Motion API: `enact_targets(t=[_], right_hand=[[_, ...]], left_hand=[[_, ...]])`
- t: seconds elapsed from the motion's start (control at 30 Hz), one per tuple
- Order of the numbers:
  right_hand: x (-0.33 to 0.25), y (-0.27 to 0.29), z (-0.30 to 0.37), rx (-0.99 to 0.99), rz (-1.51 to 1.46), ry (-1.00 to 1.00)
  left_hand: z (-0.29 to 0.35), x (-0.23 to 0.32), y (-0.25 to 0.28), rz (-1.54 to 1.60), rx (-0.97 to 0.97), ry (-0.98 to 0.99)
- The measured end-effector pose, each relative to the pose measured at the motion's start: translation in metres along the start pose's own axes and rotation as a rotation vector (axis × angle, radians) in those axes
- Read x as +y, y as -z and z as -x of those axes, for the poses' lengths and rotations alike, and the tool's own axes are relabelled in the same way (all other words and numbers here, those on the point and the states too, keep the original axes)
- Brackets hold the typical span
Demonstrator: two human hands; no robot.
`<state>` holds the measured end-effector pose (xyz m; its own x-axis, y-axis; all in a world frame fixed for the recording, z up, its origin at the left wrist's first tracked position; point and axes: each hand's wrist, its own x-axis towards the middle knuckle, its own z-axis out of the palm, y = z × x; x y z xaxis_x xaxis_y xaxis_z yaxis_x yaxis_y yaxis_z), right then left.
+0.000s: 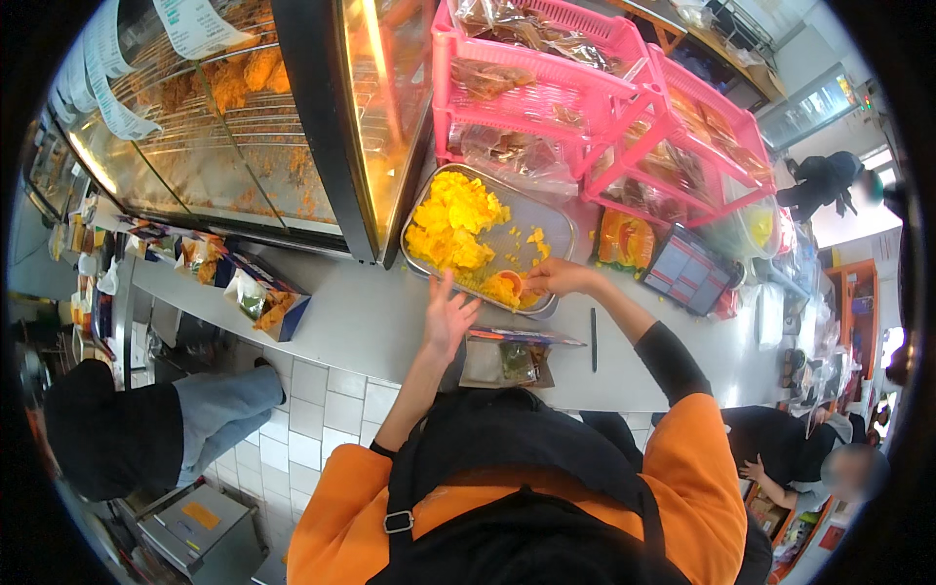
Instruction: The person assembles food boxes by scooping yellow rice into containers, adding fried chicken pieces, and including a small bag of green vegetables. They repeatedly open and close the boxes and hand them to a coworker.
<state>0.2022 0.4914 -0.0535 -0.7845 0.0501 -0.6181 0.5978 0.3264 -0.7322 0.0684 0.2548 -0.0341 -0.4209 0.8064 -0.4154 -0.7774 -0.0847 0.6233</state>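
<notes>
A metal tray [553,226] on the counter holds a heap of clumpy yellow food [453,219], perhaps rice, mostly on its left side. Loose bits lie scattered toward the right. My right hand [554,279] reaches over the tray's near right corner, its fingers closed on the rim of a small orange scoop [508,287] with yellow food in it. At the near left edge of the tray, my left hand [449,317] has its fingers spread and holds nothing. Just below the tray is an open food box [507,363] with pale and green contents.
A heated glass cabinet [224,146] with fried food stands at the left. Pink baskets [604,117] of bagged items rise behind the tray. Right of it are an orange packet [625,241], a tablet [687,269] and a thin dark stick [594,339]. Other people stand left and right.
</notes>
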Motion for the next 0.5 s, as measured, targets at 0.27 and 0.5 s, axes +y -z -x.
enact_targets(t=[0.27,0.5], right_hand=[[-0.009,0.011,0.044,0.235,-0.338,-0.003],[-0.023,-0.041,0.011,0.535,0.962,-0.050]], left_hand=[[0.033,0.011,-0.032,-1.530,-0.403,-0.605],[-0.009,0.019,0.000,-1.310,-0.266,0.274]])
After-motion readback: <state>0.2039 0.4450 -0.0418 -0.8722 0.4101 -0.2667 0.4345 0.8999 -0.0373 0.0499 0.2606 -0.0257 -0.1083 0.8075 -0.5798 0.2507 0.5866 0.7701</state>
